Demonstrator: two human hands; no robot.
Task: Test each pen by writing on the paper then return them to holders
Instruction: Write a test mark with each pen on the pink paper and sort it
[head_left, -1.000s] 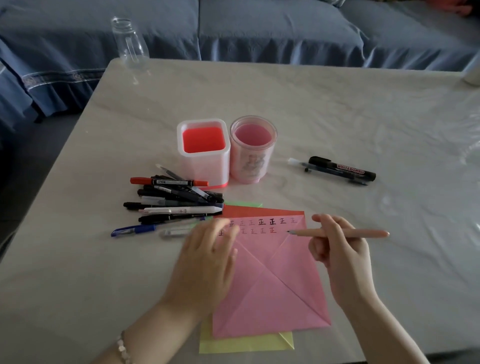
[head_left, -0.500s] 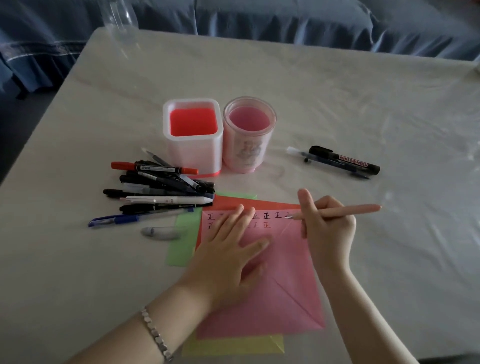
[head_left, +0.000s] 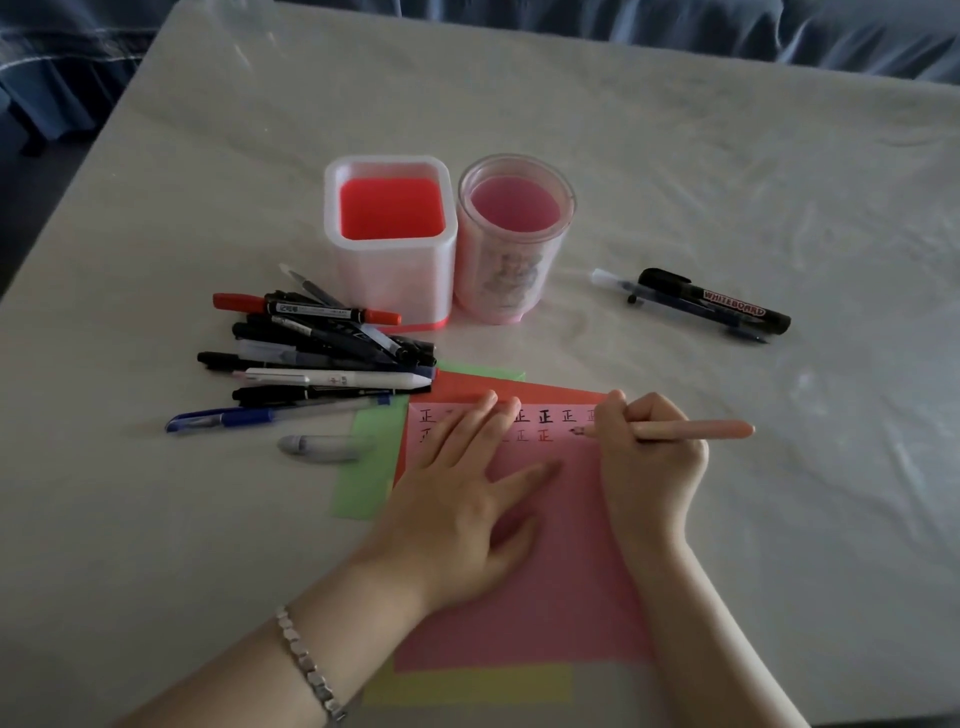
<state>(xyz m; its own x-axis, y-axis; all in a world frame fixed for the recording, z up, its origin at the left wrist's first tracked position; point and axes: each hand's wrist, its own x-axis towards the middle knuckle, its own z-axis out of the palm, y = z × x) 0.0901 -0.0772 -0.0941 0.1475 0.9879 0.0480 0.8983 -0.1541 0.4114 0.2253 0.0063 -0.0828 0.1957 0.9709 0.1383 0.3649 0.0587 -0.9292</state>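
Note:
My right hand (head_left: 647, 462) grips a peach-coloured pen (head_left: 696, 430), its tip touching the pink paper (head_left: 566, 571) at the end of the second row of written characters. My left hand (head_left: 467, 493) lies flat on the pink paper with fingers spread, covering part of the writing. A pile of several pens (head_left: 322, 353) lies left of the paper. Behind it stand a square holder with a red inside (head_left: 389, 244) and a round pink holder (head_left: 514, 239), both with no pens in them.
A black whiteboard marker (head_left: 722, 304) and a thin blue pen (head_left: 675, 306) lie at the right of the holders. A grey pen cap (head_left: 317, 448) lies on the table by a green sheet (head_left: 369, 467). A yellow sheet (head_left: 467, 683) shows under the pink one. A blue sofa (head_left: 779, 31) is beyond the table.
The view has drawn closer to the table. My left hand has slid further onto the pink paper and spread flat. My right hand has lowered the pen tip onto the paper.

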